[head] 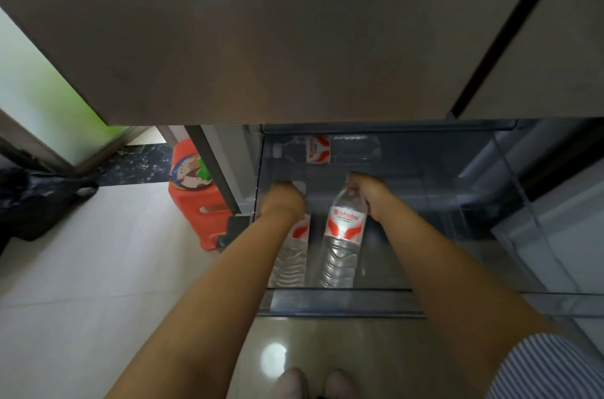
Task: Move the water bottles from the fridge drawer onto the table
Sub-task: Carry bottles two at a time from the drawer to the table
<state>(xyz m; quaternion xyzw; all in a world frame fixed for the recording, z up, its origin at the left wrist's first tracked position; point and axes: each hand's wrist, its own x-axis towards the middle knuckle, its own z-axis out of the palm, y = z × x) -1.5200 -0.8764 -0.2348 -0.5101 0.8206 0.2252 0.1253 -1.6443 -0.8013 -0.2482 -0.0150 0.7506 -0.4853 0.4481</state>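
In the clear fridge drawer [510,176], your left hand [283,200] and right hand [371,194] each close round a water bottle's neck — left bottle [292,254], right bottle [343,235] — necks pointing up-frame. A third bottle [327,150] lies crosswise behind, cap left — red container [199,205] lower left.

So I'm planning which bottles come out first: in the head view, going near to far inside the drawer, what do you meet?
Drawer front rim → two gripped bottles lying side by side, left-hand bottle and right-hand bottle → left hand and right hand on their necks → far bottle lying crosswise.
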